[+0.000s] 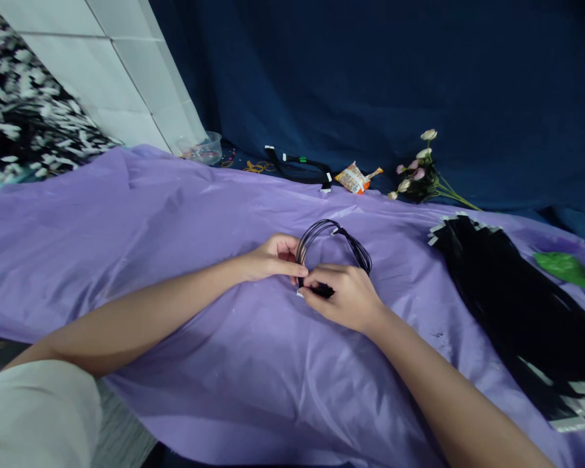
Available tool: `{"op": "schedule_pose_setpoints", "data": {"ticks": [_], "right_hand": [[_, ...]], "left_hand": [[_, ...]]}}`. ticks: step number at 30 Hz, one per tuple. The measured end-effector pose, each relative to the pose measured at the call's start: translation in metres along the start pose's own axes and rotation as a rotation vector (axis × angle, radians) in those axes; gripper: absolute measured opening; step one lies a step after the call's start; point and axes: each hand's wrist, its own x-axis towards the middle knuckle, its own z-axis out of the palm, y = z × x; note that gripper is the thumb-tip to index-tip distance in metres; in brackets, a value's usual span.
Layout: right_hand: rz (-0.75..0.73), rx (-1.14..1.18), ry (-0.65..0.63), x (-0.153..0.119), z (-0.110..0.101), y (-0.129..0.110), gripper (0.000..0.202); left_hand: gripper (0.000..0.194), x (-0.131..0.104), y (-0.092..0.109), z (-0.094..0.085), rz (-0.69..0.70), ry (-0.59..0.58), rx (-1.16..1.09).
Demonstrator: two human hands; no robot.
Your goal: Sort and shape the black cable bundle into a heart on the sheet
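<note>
Counting from the purple sheet (185, 214) that covers the work surface: one coil of thin black cable (332, 242) lies near its middle, one long stack of black strips (507, 292) with pale end tabs lies toward its right edge, and one green leaf (563, 266) sits just beyond that stack. Past the sheet's far edge, against the dark blue backdrop (394, 78), there are one clear plastic bowl (201, 148), one loose black cable with white ends (299, 166), one orange snack packet (355, 177) and one small bunch of pale flowers (422, 174). Two bare hands meet at the coil. The left hand (273, 258) has its thumb and curled fingers pressed against the near left side of the loop, and the right hand (344, 294) pinches the gathered bottom of the coil between thumb and forefinger, where a small white tag shows just beside the fingertips. The arc of the loop stands clear of both hands on their far side (how many turns it holds is too fine to count). The part of the coil under the right hand's fingers is hidden, the stack of strips is cut off at the sheet's lower right, and the bowl's contents are too small to make out.
</note>
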Motion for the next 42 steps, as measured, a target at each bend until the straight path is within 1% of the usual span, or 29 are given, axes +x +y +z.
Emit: {"op": "schedule_pose_setpoints", "data": {"ticks": [9, 17, 24, 30, 37, 42], "right_hand": [[-0.028, -0.039, 0.022, 0.0, 0.001, -0.001, 0.008], [0.029, -0.145, 0.141, -0.001, 0.01, -0.013, 0.009], [0.037, -0.199, 0.242, -0.002, 0.016, -0.02, 0.01], [0.057, -0.131, 0.208, -0.006, 0.012, -0.023, 0.011], [0.087, -0.032, 0.143, -0.008, 0.008, -0.024, 0.007], [0.107, 0.007, 0.172, -0.007, 0.009, -0.027, 0.009]], "left_hand": [[0.024, 0.001, 0.0, 0.0, 0.029, -0.057, 0.002], [0.021, 0.0, 0.004, -0.001, 0.0, -0.137, 0.033], [0.022, -0.001, 0.004, 0.001, 0.037, -0.091, 0.049], [0.021, -0.003, 0.005, 0.001, 0.053, -0.095, 0.084], [0.03, -0.007, 0.003, 0.003, -0.002, -0.07, 0.09], [0.034, -0.009, 0.005, 0.004, 0.002, -0.059, 0.135]]}}
